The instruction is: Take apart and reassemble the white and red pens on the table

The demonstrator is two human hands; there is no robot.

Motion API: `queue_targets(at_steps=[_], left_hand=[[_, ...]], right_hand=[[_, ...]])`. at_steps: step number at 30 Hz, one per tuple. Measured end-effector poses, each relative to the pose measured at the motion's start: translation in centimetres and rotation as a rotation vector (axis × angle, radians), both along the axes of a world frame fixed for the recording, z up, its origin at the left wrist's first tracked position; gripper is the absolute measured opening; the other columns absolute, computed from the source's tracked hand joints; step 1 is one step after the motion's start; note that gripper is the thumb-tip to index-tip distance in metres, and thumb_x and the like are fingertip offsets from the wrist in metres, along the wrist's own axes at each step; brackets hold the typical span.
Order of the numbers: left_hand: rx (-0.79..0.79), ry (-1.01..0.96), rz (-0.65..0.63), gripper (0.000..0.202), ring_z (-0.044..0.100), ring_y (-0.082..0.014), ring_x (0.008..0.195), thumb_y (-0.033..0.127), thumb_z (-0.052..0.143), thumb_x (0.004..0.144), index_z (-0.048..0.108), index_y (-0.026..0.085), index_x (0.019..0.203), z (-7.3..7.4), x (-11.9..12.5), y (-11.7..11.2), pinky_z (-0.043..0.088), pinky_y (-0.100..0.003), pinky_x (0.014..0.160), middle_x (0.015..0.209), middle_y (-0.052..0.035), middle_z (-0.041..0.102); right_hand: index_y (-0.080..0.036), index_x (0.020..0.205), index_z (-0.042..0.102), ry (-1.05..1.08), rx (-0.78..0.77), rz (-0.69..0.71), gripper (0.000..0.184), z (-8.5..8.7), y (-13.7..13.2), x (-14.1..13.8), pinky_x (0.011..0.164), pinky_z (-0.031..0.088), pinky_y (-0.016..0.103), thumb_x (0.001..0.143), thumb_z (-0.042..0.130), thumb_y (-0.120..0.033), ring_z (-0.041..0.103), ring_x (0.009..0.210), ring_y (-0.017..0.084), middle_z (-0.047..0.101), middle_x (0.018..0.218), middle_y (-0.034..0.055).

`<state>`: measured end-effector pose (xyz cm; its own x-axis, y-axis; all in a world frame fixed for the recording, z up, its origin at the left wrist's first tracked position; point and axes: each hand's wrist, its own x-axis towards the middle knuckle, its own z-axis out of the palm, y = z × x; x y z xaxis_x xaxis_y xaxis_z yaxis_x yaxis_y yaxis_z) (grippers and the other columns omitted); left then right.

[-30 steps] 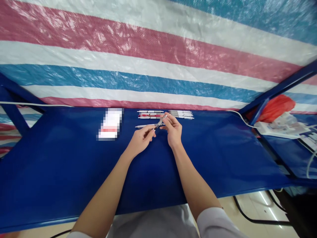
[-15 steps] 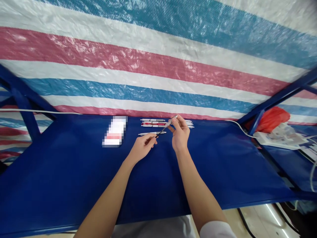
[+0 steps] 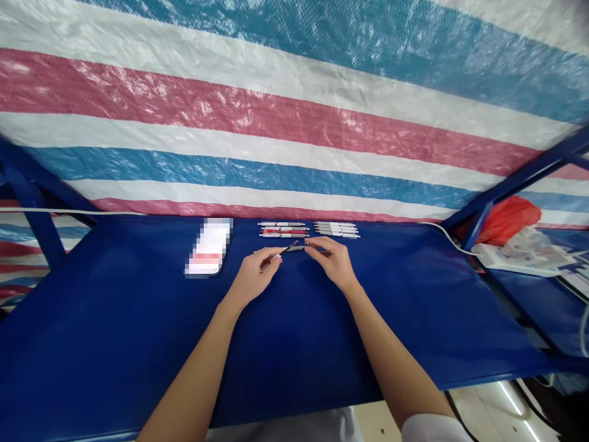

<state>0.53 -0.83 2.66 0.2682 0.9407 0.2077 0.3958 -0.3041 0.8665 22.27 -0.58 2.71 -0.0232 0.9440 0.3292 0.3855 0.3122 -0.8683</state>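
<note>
My left hand [image 3: 258,271] is closed round a pen [image 3: 289,247], whose thin dark end sticks out up and to the right. My right hand [image 3: 332,263] is just to the right of it, thumb and forefinger pinched on a small shiny piece [image 3: 307,244] too small to name surely. A gap separates this piece from the dark end. Behind the fingers, a single white and grey pen [image 3: 298,248] lies on the table, partly covered. Farther back are a row of pens with grey, red and white parts [image 3: 283,234] and a second row of white and grey pens [image 3: 335,231].
A blurred-out white phone-like object [image 3: 209,245] lies left on the blue table [image 3: 285,344]. A striped plastic sheet [image 3: 276,141] hangs behind. At the right are a blue frame bar [image 3: 481,228], a white cable [image 3: 444,232], a red plastic bag [image 3: 510,220] and papers.
My right hand has come down from the pen's upper end and now pinches a small shiny piece. My left hand has shifted slightly left and down, and a thin dark end shows from it.
</note>
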Motion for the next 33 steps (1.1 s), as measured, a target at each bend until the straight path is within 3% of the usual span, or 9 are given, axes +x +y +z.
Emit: queue_targets(at_steps=[5,9,19,25,33], left_hand=[[0.075,0.073,0.061,0.028,0.059,-0.0129,0.068,0.034,0.051,0.090,0.067,0.021,0.108,0.0,0.0,0.3,0.047,-0.024,0.063,0.087,-0.0025,0.066],[0.121,0.116,0.083,0.029,0.055,-0.0108,0.063,0.033,0.049,0.091,0.065,0.020,0.111,0.0,-0.1,0.4,0.046,-0.023,0.062,0.086,-0.0021,0.064],[0.156,0.159,0.079,0.027,0.053,-0.0103,0.061,0.030,0.048,0.092,0.065,0.020,0.111,-0.1,-0.1,0.5,0.046,-0.022,0.060,0.084,-0.0015,0.062],[0.167,0.144,0.063,0.028,0.059,-0.0123,0.071,0.028,0.048,0.092,0.065,0.021,0.113,0.0,-0.2,0.6,0.048,-0.024,0.067,0.101,-0.0049,0.065],[0.159,0.158,0.072,0.029,0.057,-0.0120,0.066,0.031,0.047,0.092,0.065,0.020,0.112,-0.1,-0.5,0.7,0.049,-0.024,0.065,0.088,-0.0034,0.064]], right_hand=[[-0.032,0.107,0.070,-0.636,0.225,0.063,0.025,-0.7,-0.3,0.6,0.073,0.050,0.025,0.093,0.050,-0.031,0.065,0.095,0.015,0.071,0.108,0.0005],[-0.030,0.106,0.070,-0.876,0.336,0.113,0.028,-0.7,0.2,0.2,0.066,0.046,0.024,0.095,0.044,-0.027,0.064,0.091,0.015,0.073,0.107,-0.0012],[-0.028,0.107,0.068,-0.994,0.414,0.145,0.027,-1.9,1.7,-1.2,0.061,0.040,0.027,0.094,0.047,-0.017,0.060,0.092,0.015,0.072,0.107,-0.0015],[-0.027,0.107,0.068,-1.002,0.421,0.112,0.028,-1.9,2.5,-1.6,0.060,0.040,0.026,0.094,0.046,-0.016,0.061,0.092,0.015,0.073,0.105,0.0003],[-0.026,0.106,0.068,-0.936,0.401,0.105,0.026,-1.6,2.8,-1.8,0.065,0.043,0.024,0.093,0.047,-0.017,0.061,0.101,0.016,0.072,0.107,0.0021]])
